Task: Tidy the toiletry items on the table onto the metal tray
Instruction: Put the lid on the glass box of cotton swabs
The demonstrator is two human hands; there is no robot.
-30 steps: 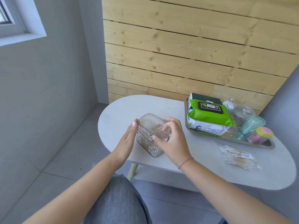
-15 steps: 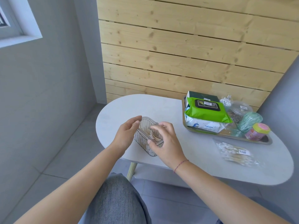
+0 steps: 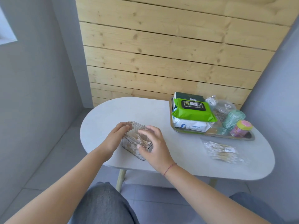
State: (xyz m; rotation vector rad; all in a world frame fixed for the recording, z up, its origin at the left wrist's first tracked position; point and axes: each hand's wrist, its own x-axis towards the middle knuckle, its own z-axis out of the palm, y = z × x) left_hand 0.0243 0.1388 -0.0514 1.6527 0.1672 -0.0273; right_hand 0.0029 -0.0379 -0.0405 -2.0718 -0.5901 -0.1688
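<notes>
A clear ribbed plastic box (image 3: 131, 147) with cotton swabs inside stands on the white oval table (image 3: 178, 156) near its front left. My left hand (image 3: 115, 139) holds the box's left side, fingers curled over its rim. My right hand (image 3: 153, 147) grips the right side, fingers over the top and thumb on the front wall. The metal tray (image 3: 242, 138) sits at the back right, carrying a green wipes pack (image 3: 192, 111) on a white pack, a dark green box, clear jars, a teal container and a pink jar (image 3: 240, 130).
A clear bag of cotton swabs (image 3: 222, 152) lies on the table in front of the tray. A wooden slat wall rises behind the table. My grey-clad knees are below the table's near edge, and the floor is grey tile.
Both hands have closed further round the clear box, the right hand's fingers now lying over its top. The box has stayed in about the same spot.
</notes>
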